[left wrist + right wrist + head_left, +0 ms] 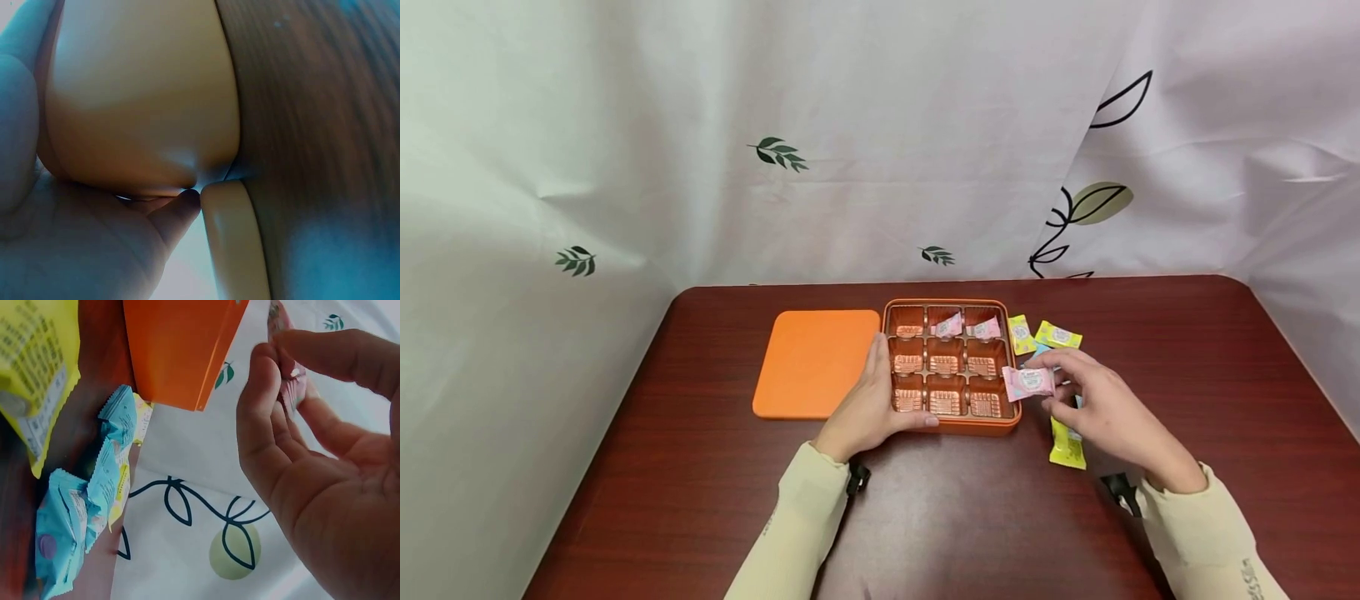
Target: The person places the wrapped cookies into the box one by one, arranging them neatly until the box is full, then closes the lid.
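The box [973,427], between both sets of fingers, might skid if the left hand [868,404] eased: that hand seems only to brace it, straight fingers along its side, thumb along the front edge. Loose candies [1066,450] beneath and beside the right hand [1105,408] could scatter under a low sweep. The pink candy [1028,382], its end pinched between bent right fingers and thumb, could swivel or slip; it juts left of those fingertips, near the box's edge.
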The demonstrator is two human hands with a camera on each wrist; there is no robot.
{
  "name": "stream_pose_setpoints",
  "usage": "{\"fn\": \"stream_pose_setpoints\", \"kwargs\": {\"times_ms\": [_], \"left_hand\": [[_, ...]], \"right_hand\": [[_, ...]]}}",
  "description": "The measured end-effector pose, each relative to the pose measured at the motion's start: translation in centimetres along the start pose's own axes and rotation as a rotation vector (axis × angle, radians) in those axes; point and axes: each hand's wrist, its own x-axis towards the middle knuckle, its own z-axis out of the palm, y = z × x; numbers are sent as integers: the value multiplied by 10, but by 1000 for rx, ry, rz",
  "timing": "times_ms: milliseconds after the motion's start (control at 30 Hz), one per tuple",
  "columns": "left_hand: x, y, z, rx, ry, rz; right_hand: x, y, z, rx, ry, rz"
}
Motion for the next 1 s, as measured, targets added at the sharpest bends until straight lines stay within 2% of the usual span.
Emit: {"fn": "stream_pose_setpoints", "kwargs": {"times_ms": [233,433,633,1000], "left_hand": [[0,1,0,-2,-4,-2],[0,1,-2,-6,-5,-5],[0,0,-1,-13,-6,-6],[0,-1,0,-24,0,-4]], "right_hand": [[1,0,2,-69,54,40],[6,-2,6,-90,74,28],[11,-6,5,-87,81,53],[22,-9,4,-110,73,11]]}}
